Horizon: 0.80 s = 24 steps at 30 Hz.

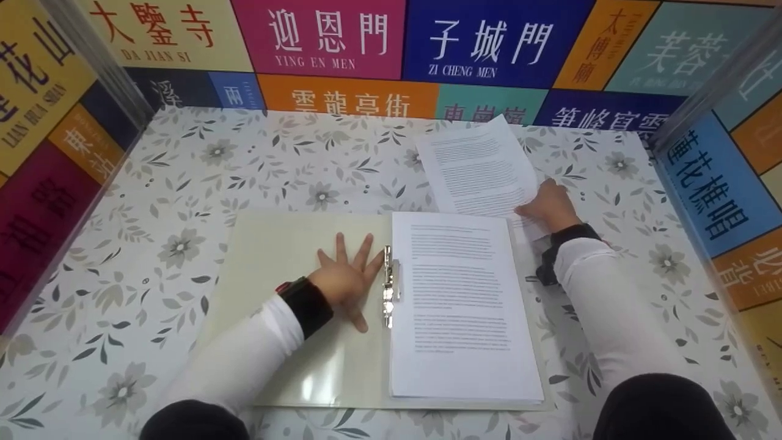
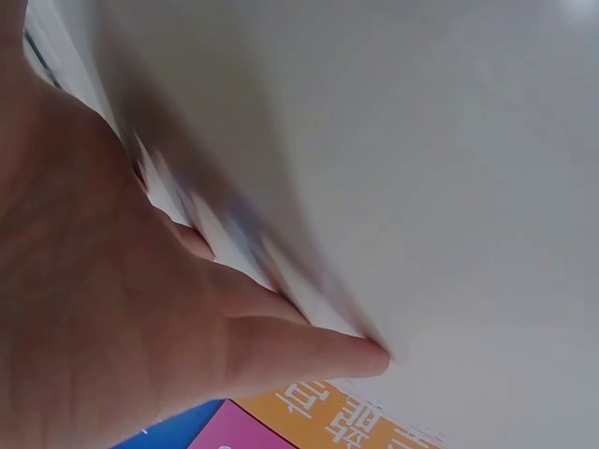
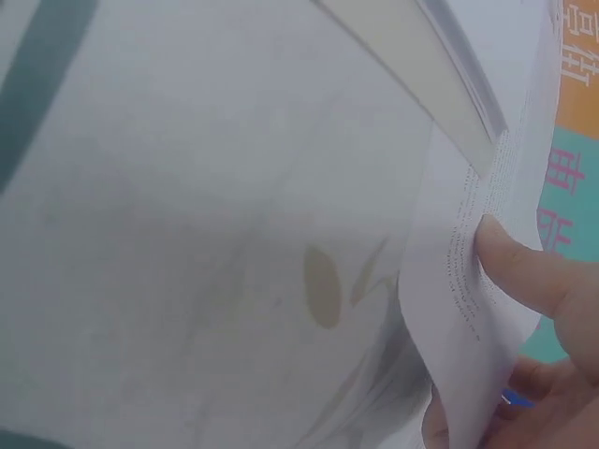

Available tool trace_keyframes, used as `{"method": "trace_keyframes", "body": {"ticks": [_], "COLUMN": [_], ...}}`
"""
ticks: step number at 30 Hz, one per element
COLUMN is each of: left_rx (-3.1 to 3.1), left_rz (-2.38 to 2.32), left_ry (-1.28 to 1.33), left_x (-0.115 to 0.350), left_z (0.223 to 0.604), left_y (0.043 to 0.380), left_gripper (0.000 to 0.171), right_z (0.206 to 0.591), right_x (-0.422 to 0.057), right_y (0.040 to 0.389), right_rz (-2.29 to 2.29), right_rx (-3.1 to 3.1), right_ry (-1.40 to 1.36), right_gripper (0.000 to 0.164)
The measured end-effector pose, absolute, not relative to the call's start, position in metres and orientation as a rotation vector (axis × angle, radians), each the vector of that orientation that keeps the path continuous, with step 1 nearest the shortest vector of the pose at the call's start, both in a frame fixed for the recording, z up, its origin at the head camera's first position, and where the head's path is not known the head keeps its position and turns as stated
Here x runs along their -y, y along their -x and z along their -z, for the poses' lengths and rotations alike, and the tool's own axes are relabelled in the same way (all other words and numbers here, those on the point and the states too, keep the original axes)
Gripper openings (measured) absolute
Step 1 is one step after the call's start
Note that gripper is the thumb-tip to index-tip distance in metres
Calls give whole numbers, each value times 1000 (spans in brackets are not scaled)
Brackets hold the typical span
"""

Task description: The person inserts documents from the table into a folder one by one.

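An open cream folder (image 1: 275, 244) lies on the table with a metal clip (image 1: 388, 287) along its spine. On its right side rests a stack of printed paper (image 1: 464, 373). My left hand (image 1: 343, 281) lies with fingers spread on the folder's bare left cover, its fingertips close to the clip; the left wrist view shows the thumb (image 2: 318, 360) straight against the smooth cover. Beyond the folder's upper right edge, my right hand (image 1: 550, 205) pinches a loose printed sheet (image 1: 476, 165) by its lower right part. In the right wrist view that sheet (image 3: 459, 327) bends between thumb and fingers.
A flowered white cloth (image 1: 183, 244) covers the table. Upright panels with coloured blocks and large lettering (image 1: 330, 36) close in the back and both sides. The loose sheet's far corner reaches near the back panel.
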<state>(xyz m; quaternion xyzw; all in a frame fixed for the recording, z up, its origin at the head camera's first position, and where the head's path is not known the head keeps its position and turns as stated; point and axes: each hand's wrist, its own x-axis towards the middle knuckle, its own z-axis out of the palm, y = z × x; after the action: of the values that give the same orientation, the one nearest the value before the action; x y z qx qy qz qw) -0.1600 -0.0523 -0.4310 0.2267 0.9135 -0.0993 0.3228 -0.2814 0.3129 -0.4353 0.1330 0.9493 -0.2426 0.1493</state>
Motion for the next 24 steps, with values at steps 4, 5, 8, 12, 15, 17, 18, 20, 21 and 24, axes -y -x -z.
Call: {"method": "trace_keyframes", "body": {"ticks": [4,5,8,12,15,17,18,20,21,24], "left_rx": [-2392,-2390,-2388,-2389,-2394,-2394,-2394,-2393,-2393,-2403], "left_rz": [258,258,264,257,249,244,238,228,224,224], "left_ry": [-588,-586,-582,-577,-578,-578,-577,-574,-572,-584], "left_x": [52,51,50,49,49,49,49,50,50,51], "left_z": [431,431,430,428,428,428,428,429,430,439], "left_y": [160,161,161,162,162,161,161,161,161,163], "left_gripper": [141,142,143,142,141,141,141,141,141,144], "right_z": [436,436,435,431,427,423,422,418,416,409], "right_x": [-322,-325,-336,-352,-364,-373,-377,-386,-391,-404], "right_y": [279,279,277,273,271,269,267,265,263,259], "right_rz": [651,638,620,665,710,730,742,753,760,773], "right_rx": [-2771,-2775,-2793,-2814,-2814,-2796,-2790,-2786,-2775,-2758], "right_ry": [-327,-316,-273,-266,-313,-351,-365,-385,-402,-452], "right_gripper": [63,59,49,43,43,44,44,45,46,49]}}
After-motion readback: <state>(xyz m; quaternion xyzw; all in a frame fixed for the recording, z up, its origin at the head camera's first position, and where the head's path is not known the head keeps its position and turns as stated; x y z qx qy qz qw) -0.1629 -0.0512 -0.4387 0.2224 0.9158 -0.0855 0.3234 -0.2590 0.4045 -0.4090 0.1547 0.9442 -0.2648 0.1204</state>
